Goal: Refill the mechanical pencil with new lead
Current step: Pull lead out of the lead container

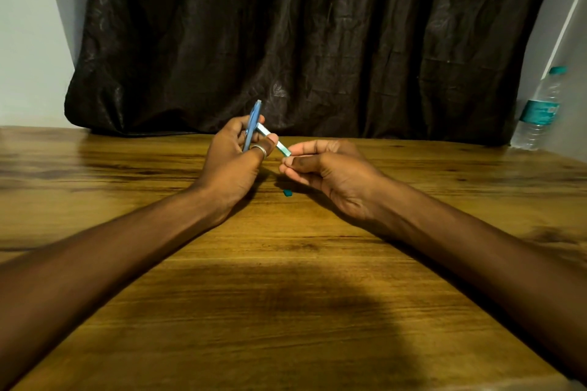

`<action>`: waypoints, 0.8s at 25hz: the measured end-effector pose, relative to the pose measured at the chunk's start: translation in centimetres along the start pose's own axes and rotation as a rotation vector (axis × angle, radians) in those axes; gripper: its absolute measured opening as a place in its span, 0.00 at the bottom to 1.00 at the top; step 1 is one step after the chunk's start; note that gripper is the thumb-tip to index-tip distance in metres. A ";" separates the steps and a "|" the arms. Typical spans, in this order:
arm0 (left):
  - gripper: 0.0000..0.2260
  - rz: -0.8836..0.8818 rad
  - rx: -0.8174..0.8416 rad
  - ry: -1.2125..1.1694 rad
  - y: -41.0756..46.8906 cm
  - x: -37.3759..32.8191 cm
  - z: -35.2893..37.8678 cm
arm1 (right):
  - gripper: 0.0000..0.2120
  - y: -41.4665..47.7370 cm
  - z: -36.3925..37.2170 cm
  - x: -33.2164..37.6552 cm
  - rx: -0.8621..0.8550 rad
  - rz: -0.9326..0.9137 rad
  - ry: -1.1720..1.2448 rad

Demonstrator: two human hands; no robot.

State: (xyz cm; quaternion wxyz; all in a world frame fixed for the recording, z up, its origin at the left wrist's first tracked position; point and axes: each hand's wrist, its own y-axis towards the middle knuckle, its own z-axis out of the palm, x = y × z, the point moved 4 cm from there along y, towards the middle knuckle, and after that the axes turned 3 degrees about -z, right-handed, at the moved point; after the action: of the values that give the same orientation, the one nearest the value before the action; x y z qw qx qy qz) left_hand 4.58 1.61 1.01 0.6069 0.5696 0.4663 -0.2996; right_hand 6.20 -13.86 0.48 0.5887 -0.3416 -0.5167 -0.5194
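Observation:
My left hand [235, 159], with a ring on the thumb, holds a blue mechanical pencil [253, 124] upright above the wooden table [286, 295]. The same hand also pins a thin clear lead case [275, 143] that slants down to the right from under the thumb. My right hand [324, 168] is just to the right, its fingertips pinched together at the case's lower end. Whether a lead sits between those fingertips is too small to tell. A small teal cap [287, 193] lies on the table below both hands.
A dark curtain [301, 35] hangs behind the table's far edge. A clear water bottle [540, 111] with a teal label and cap stands at the far right. Pale walls show on both sides.

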 end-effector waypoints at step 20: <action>0.14 -0.015 -0.012 -0.025 0.6 0.7 -0.1 | 0.09 0.2 -0.9 0.8 -0.080 -0.089 -0.151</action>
State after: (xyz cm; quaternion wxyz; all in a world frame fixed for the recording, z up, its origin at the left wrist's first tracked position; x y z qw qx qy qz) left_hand 5.32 1.94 0.63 0.6139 0.5587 0.4646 -0.3085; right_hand 6.54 -14.82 1.06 0.5105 -0.3796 -0.5531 -0.5379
